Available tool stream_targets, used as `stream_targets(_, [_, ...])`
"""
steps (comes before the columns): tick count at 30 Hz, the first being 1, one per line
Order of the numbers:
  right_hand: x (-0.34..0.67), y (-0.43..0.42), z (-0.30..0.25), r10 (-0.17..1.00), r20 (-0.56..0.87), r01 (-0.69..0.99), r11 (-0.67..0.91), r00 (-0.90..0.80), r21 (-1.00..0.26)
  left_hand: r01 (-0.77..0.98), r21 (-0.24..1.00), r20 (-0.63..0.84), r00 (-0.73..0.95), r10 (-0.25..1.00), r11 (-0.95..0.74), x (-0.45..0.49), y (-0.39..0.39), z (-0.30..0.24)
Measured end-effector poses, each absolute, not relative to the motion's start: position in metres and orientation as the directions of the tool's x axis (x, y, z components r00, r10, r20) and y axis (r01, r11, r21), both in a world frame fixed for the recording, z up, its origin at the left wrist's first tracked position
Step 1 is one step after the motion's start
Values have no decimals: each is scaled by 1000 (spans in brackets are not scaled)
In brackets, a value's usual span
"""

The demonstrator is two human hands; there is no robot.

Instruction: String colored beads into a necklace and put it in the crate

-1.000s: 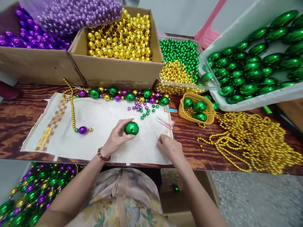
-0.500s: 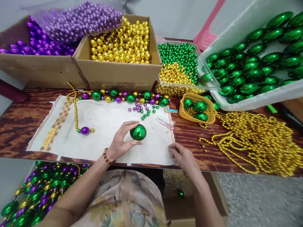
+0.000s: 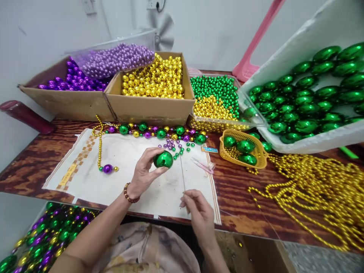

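Note:
Between thumb and fingers, my left hand (image 3: pixel 145 170) grips a large shiny green bead (image 3: pixel 163 159) above the white cloth (image 3: pixel 125 197). My right hand (image 3: pixel 199 208) pinches the lower end of a long thin needle (image 3: pixel 182 174), which points up and away to the right of the bead. Small purple beads (image 3: pixel 170 144) and small green beads (image 3: pixel 182 151) lie loose on the cloth beyond my left hand. Pink-handled snips (image 3: pixel 202 166) rest to the right of the needle. A strand of gold beads (image 3: pixel 100 151) ending in a purple bead (image 3: pixel 107 168) lies at the left.
Along the cloth's back edge runs a mixed bead strand (image 3: pixel 161 132). Behind stand a carton of gold beads (image 3: pixel 150 110), a carton of purple beads (image 3: pixel 71 102) and a tub (image 3: pixel 218 123). Rightward are a yellow basket (image 3: pixel 244 163), a foam box (image 3: pixel 307 140) and heaped gold bead chains (image 3: pixel 321 197).
My right hand has moved left from the cloth's right edge, and the needle has swung nearly upright beside the green bead. My left hand still holds the bead. The camera view has tilted up.

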State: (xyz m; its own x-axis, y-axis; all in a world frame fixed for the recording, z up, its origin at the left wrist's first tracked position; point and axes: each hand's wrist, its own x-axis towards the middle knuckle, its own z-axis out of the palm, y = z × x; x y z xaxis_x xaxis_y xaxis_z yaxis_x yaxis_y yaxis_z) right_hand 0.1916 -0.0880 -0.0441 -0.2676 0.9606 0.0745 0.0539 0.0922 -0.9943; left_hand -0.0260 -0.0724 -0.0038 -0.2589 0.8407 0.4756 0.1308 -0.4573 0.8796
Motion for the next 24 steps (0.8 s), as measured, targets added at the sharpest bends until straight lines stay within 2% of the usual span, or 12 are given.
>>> stream_targets(5, [167, -100, -54, 931, 126, -7, 131, -341, -991, -123, 909, 319, -408, 855, -398, -36, -57, 12])
stream_targets(11, [160, -107, -55, 926, 97, 10, 108, -366, -994, -444, 844, 112, -404, 908, -301, -43, -48, 27])
stream_targets(15, [157, -106, -50, 927, 92, 28, 109, -363, -994, -522, 809, 69, -371, 926, -270, -41, -47, 30])
stream_targets(24, [148, -104, -47, 934, 90, 33, 108, -345, -994, -567, 788, 30, -356, 934, -241, -42, -49, 30])
